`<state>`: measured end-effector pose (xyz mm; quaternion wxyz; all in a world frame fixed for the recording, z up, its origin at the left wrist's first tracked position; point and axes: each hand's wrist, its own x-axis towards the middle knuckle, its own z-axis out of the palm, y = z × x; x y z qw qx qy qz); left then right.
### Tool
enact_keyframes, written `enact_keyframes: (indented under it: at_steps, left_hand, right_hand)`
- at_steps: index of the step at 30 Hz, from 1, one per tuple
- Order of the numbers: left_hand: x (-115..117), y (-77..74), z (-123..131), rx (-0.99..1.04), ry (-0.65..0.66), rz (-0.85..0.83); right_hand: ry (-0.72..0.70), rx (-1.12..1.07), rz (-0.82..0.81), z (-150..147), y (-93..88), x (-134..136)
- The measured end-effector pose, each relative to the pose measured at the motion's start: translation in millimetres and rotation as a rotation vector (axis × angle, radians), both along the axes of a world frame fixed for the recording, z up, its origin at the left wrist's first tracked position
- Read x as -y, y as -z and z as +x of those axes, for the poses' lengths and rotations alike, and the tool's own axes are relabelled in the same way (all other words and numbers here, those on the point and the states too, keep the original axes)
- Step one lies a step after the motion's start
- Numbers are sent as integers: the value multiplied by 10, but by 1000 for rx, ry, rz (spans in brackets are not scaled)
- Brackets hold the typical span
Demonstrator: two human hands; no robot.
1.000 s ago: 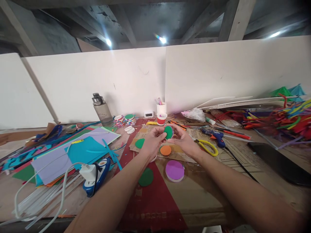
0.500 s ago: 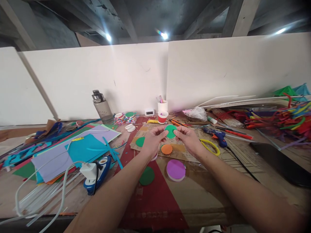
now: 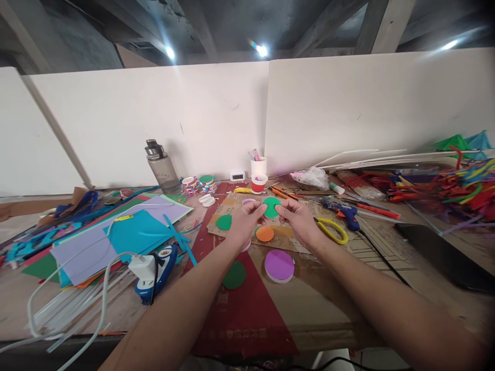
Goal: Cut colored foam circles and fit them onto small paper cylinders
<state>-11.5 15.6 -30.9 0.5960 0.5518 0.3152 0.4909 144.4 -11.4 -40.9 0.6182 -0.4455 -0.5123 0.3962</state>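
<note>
Both hands hold one small green foam disc (image 3: 271, 206) above the table, pinched at its edges. My left hand (image 3: 243, 222) grips its left side and my right hand (image 3: 298, 221) its right side. Just below the disc lies an orange disc (image 3: 265, 234) on a piece of brown cardboard (image 3: 232, 208). A second green disc (image 3: 223, 222) rests left of my left hand. Nearer to me are a dark green disc (image 3: 234, 274) on red paper (image 3: 240, 314) and a larger purple disc (image 3: 279, 265).
Yellow-handled scissors (image 3: 332, 230) and a blue glue gun (image 3: 346, 214) lie to the right. Another glue gun (image 3: 157, 268) with a white plug sits left, beside coloured foam sheets (image 3: 131, 234). A water bottle (image 3: 161, 167), cups (image 3: 258, 175) and pipe cleaners (image 3: 444, 188) line the back.
The green disc turned from tilted to facing me and both hands shifted slightly away. The camera tipped a little downward.
</note>
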Motion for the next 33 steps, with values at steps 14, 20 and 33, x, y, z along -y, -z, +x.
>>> enact_keyframes:
  at_steps: [14,20,33]
  left_hand:
    - [-26,8,17,114,-6,-155]
    - [-123,-51,-94,127,-102,-186]
    - [-243,-118,-227,290,-161,-192]
  right_hand:
    - [-98,116,18,90,-70,20]
    - [231,809,92,490,-316,2]
    - [159,1618,-558,681,-114,206]
